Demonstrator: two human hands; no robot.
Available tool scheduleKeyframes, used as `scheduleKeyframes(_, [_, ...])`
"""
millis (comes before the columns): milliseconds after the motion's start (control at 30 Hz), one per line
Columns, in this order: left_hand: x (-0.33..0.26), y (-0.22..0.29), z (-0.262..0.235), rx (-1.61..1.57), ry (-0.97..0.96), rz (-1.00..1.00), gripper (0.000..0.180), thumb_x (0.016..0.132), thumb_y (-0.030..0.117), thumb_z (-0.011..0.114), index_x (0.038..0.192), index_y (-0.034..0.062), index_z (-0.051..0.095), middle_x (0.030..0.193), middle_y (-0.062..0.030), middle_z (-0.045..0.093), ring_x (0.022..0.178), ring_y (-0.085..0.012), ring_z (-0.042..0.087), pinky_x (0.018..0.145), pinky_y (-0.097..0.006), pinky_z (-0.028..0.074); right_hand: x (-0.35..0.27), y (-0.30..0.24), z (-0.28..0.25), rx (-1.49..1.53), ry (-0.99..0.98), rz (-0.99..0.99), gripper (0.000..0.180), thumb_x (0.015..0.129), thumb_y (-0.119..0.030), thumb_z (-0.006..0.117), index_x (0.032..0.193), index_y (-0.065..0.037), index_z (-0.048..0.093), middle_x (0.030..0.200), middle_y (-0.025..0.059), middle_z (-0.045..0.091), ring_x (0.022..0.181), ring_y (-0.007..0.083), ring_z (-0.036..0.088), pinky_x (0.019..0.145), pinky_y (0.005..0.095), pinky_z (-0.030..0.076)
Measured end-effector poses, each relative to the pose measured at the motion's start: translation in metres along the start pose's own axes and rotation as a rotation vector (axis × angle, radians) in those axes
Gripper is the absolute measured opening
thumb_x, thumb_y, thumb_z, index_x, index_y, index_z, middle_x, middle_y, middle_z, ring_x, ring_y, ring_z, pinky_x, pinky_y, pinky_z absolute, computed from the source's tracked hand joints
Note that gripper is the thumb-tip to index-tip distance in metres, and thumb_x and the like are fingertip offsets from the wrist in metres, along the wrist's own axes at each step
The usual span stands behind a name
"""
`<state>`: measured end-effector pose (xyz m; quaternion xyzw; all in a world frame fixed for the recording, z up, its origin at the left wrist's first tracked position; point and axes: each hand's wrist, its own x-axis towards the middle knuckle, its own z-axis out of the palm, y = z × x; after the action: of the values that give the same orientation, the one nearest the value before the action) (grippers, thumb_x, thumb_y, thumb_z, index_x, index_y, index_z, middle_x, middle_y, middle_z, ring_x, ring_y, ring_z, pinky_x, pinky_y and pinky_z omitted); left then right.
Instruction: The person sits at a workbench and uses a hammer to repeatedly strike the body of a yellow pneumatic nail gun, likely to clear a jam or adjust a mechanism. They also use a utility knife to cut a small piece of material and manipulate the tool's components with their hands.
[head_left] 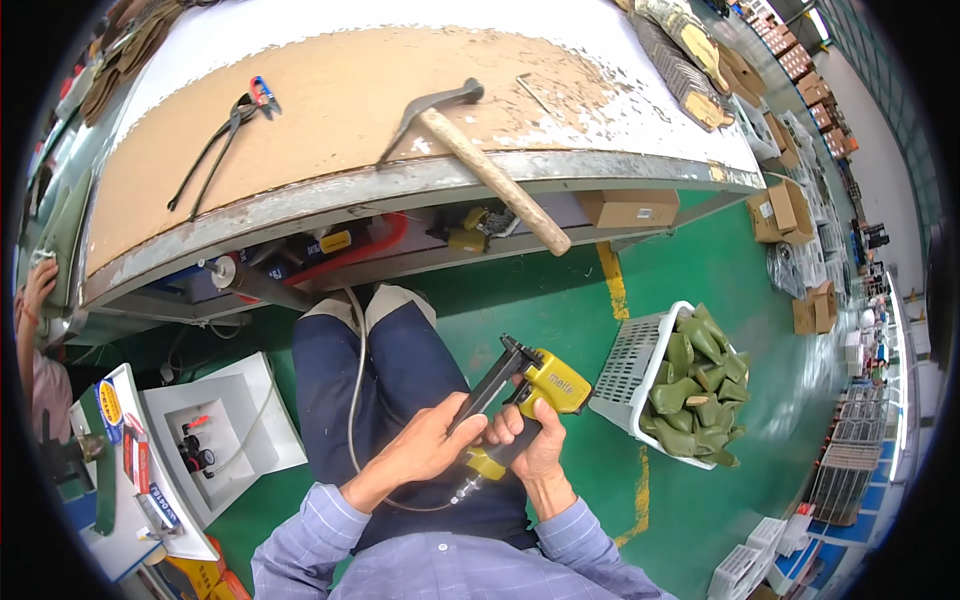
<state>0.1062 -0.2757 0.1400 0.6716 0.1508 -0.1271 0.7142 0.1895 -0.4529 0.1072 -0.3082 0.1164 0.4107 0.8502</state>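
Note:
A yellow and black pneumatic staple gun (pixel 556 384) is held over my lap, its long black magazine angled up toward the bench. My right hand (pixel 537 445) wraps round its dark grip. My left hand (pixel 425 448) is closed on the lower part of the magazine, its fingertips partly hidden. From the fitting at the gun's lower end, a pale air hose (pixel 358 400) runs over my legs toward the bench. On the bench in front lie a hammer (pixel 492 183) with a wooden handle past the edge, long-handled pincers (pixel 225 140) and small red-and-blue-handled cutters (pixel 263 95).
A white basket (pixel 628 375) of green shoe lasts (pixel 700 390) stands on the floor at my right. The worn bench (pixel 300 110) has a shelf with a cardboard box (pixel 628 208). At left are a white bin (pixel 225 430) and another person's hand (pixel 40 285).

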Motion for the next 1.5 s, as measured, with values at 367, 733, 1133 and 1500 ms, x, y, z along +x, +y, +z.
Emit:
scheduleKeyframes(367, [0.071,-0.018,0.048,0.165,-0.293,-0.098,0.042,0.106,0.032,0.045,0.136,0.0030,0.053,0.075,-0.0081,0.060,0.066,-0.0171,0.059,0.063,-0.035,0.050,-0.034,-0.030,-0.045,0.217,0.244,-0.126,0.053,0.089,-0.037,0.065,0.129,-0.004,0.055,0.064,-0.0022,0.048,0.057,0.0128,0.049,0.061,0.0333,0.044])
scheduleKeyframes(733, [0.122,-0.068,0.133,0.074,-0.671,-0.306,0.050,0.108,0.048,0.036,0.100,0.0040,0.057,0.073,-0.0040,0.056,0.057,-0.0144,0.055,0.049,-0.031,0.047,-0.086,-0.041,-0.101,0.294,0.686,-0.300,0.030,0.087,-0.026,0.055,0.110,-0.007,0.057,0.061,-0.0012,0.043,0.054,0.0139,0.043,0.059,0.0345,0.042])
scheduleKeyframes(1133, [0.118,-0.080,0.146,0.091,-0.696,-0.175,0.050,0.110,0.044,0.032,0.091,0.0051,0.056,0.072,-0.0046,0.057,0.060,-0.0175,0.061,0.058,-0.034,0.049,-0.099,-0.052,-0.110,0.407,0.659,-0.227,0.036,0.088,-0.025,0.052,0.115,-0.003,0.057,0.059,-0.0055,0.041,0.051,0.0093,0.042,0.055,0.0302,0.041])
scheduleKeyframes(1500, [0.112,-0.067,0.123,0.124,-0.592,-0.124,0.041,0.108,0.039,0.041,0.106,0.0030,0.060,0.070,-0.0058,0.058,0.064,-0.0159,0.055,0.061,-0.036,0.046,-0.085,-0.048,-0.104,0.384,0.570,-0.194,0.032,0.087,-0.025,0.053,0.111,-0.006,0.058,0.060,-0.0025,0.042,0.053,0.0126,0.041,0.057,0.0329,0.040])
